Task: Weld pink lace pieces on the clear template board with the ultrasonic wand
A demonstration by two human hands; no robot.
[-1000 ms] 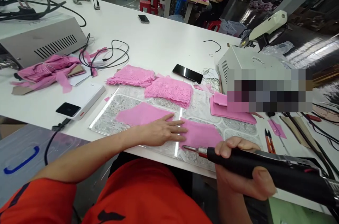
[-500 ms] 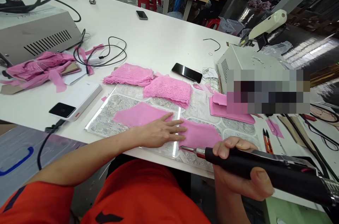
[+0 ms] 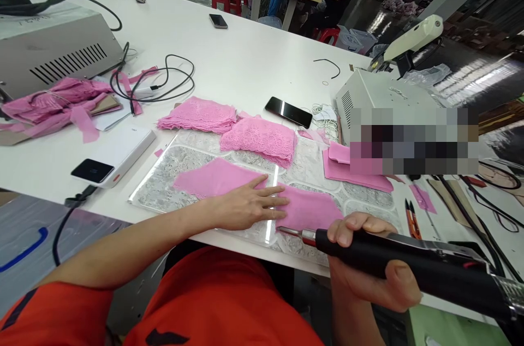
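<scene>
My left hand lies flat with its fingers spread, pressing on two pink fabric pieces. The left piece has a lacy lower edge and is partly under the hand. The right piece is touched by the fingertips along its left side. Wrapped around a thick black hand-held tool with a slim metal tip is my right hand. The tip points left, at the lower left corner of the right piece; whether it touches the cloth I cannot tell. Beneath the fabric is a clear-covered, stone-patterned board.
Two stacks of pink lace and folded pink fabric lie beyond. Around them are a black phone, a white power bank, vented grey machines, cables and orange-handled snips. A person sits at a sewing machine far off.
Both hands, the tool and the fabric pieces hold their places. Only the camera view has shifted slightly.
</scene>
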